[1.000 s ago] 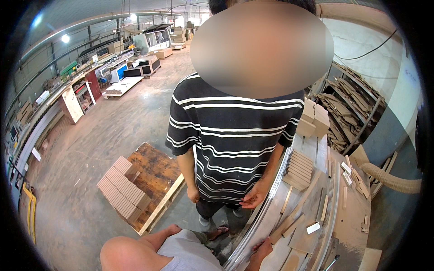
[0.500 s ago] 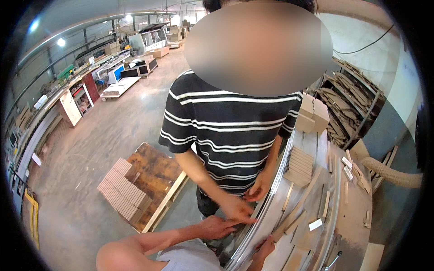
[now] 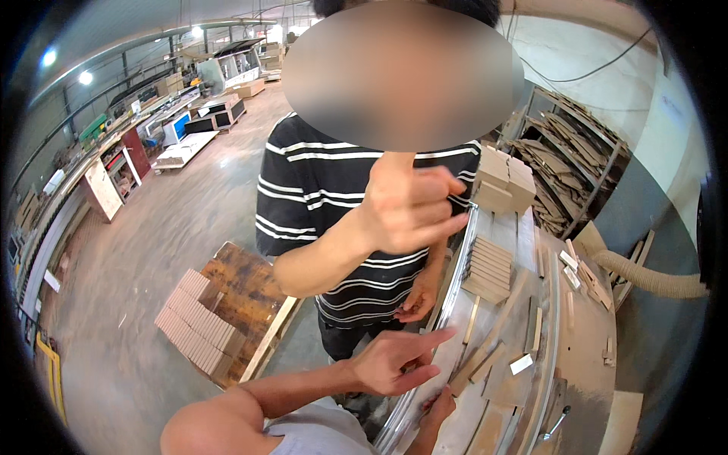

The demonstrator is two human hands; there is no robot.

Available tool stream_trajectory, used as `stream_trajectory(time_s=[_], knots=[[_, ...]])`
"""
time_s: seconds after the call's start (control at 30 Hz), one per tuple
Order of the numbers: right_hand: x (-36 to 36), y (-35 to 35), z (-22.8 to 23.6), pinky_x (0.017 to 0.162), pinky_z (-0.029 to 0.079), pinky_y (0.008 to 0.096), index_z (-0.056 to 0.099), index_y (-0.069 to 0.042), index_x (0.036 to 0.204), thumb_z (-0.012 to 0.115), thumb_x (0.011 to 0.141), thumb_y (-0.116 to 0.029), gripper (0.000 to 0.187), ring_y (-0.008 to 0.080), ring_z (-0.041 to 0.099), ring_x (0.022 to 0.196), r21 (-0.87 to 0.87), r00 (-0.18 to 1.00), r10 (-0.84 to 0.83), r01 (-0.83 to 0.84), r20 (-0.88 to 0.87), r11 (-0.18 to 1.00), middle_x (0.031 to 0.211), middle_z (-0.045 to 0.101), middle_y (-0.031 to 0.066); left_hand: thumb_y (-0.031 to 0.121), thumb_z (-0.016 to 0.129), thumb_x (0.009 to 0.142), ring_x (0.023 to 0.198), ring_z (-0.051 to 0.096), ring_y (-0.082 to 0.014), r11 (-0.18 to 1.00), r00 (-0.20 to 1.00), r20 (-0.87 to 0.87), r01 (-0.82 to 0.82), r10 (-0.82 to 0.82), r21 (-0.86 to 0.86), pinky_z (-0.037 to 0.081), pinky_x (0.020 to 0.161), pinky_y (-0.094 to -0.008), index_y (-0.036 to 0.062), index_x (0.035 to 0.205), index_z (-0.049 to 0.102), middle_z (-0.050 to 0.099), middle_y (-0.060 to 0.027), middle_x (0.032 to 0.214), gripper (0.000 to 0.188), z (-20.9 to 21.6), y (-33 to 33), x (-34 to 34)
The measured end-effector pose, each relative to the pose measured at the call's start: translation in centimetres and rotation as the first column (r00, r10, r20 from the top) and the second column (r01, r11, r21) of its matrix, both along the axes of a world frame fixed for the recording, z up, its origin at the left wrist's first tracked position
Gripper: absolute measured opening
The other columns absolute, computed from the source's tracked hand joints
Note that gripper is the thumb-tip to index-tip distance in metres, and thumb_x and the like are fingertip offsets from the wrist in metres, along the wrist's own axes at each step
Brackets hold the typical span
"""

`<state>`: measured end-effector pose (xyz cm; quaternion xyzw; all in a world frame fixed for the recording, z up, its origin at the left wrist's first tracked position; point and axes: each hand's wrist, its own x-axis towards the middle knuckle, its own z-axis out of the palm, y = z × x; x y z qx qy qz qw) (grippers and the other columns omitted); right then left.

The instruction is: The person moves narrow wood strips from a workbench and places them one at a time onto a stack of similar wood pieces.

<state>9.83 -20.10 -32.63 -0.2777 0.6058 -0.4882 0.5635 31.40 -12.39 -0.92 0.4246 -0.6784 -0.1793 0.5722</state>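
My left hand (image 3: 393,364) is in front of the other person, above the edge of the metal machine table (image 3: 447,322). Its index finger and thumb stretch out apart, and nothing is held in it. Low on the table, my right hand (image 3: 437,409) has its fingers curled at the near end of a long wooden strip (image 3: 493,334). Part of that grip is hidden. A shorter wooden strip (image 3: 487,362) lies beside it, close to a small white piece (image 3: 521,365). Farther up the table sits a row of stacked wooden blocks (image 3: 487,269).
Facing me, a person in a striped shirt (image 3: 371,284) raises one hand (image 3: 413,205). A pallet (image 3: 254,280) with stacked boards (image 3: 199,322) stands on the floor at left. At right are a ribbed hose (image 3: 652,275), a scrap rack (image 3: 569,159) and a lever handle (image 3: 557,423).
The other person's hand has risen from beside mine at the table edge to chest height. My left hand has lifted slightly and its index finger now points out. The view has shifted a little.
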Motion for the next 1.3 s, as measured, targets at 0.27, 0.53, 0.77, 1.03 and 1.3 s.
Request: stream_trajectory(time_s=[0.27, 0.53, 0.77, 1.03, 1.3], knots=[[0.4, 0.3, 2.5, 0.03, 0.032, 0.0319, 0.05, -0.006, 0.068, 0.056, 0.096, -0.031, 0.038, 0.0156, 0.042, 0.032, -0.018, 0.993, 0.023, -0.026, -0.118, 1.0, 0.048, 0.044, 0.0029, 0.03, 0.066, 0.09, 0.094, 0.058, -0.0273, 0.695, 0.719, -0.077, 0.689, -0.691, 0.204, 0.043, 0.088, -0.0418, 0.005, 0.113, 0.065, 0.063, -0.0103, 0.094, 0.033, -3.7, 1.9, -1.8], [-0.7, -0.5, -1.1, 0.03, 0.034, 0.0335, 0.048, -0.008, 0.067, 0.056, 0.094, -0.035, 0.039, 0.0176, 0.043, 0.033, 0.016, 1.0, 0.002, -0.002, -0.008, 1.0, 0.049, 0.044, 0.0041, 0.042, 0.058, 0.095, 0.095, 0.056, -0.0437, -0.164, -0.29, -0.223, 0.875, -0.931, -0.455, 0.042, 0.084, -0.0509, -0.0083, 0.105, 0.06, 0.061, -0.026, 0.106, 0.051, 2.9, 2.3, -10.7], [-0.9, -0.6, -1.0, 0.031, 0.035, 0.0338, 0.048, -0.008, 0.068, 0.057, 0.092, -0.036, 0.038, 0.0183, 0.043, 0.035, 0.06, 1.0, -0.022, 0.023, -0.016, 0.998, 0.05, 0.044, 0.0042, 0.044, 0.054, 0.096, 0.104, 0.053, -0.0476, -0.209, -0.242, -0.227, 0.965, -0.943, -0.16, 0.041, 0.09, -0.0514, -0.0092, 0.111, 0.058, 0.059, -0.0286, 0.113, 0.055, 2.4, 1.7, -10.6], [-0.1, -0.2, 0.4, 0.029, 0.033, 0.0334, 0.045, -0.008, 0.065, 0.055, 0.095, -0.035, 0.042, 0.0169, 0.041, 0.032, 0.056, 1.0, -0.022, 0.022, -0.005, 0.998, 0.046, 0.043, 0.0044, 0.042, 0.052, 0.098, 0.106, 0.052, -0.0458, -0.19, -0.233, -0.232, 0.963, -0.944, -0.193, 0.041, 0.091, -0.0507, -0.0087, 0.114, 0.059, 0.058, -0.0272, 0.116, 0.053, 2.3, 2.2, -12.3], [-0.1, -0.3, 0.2, 0.029, 0.034, 0.0328, 0.045, -0.009, 0.064, 0.055, 0.095, -0.035, 0.042, 0.0166, 0.043, 0.033, 0.028, 1.0, -0.028, 0.028, 0.002, 0.999, 0.047, 0.043, 0.0036, 0.042, 0.052, 0.098, 0.105, 0.052, -0.045, -0.218, -0.251, -0.214, 0.962, -0.944, -0.165, 0.04, 0.091, -0.0504, -0.0083, 0.113, 0.059, 0.058, -0.0267, 0.116, 0.053, 2.4, 2.3, -13.2]])
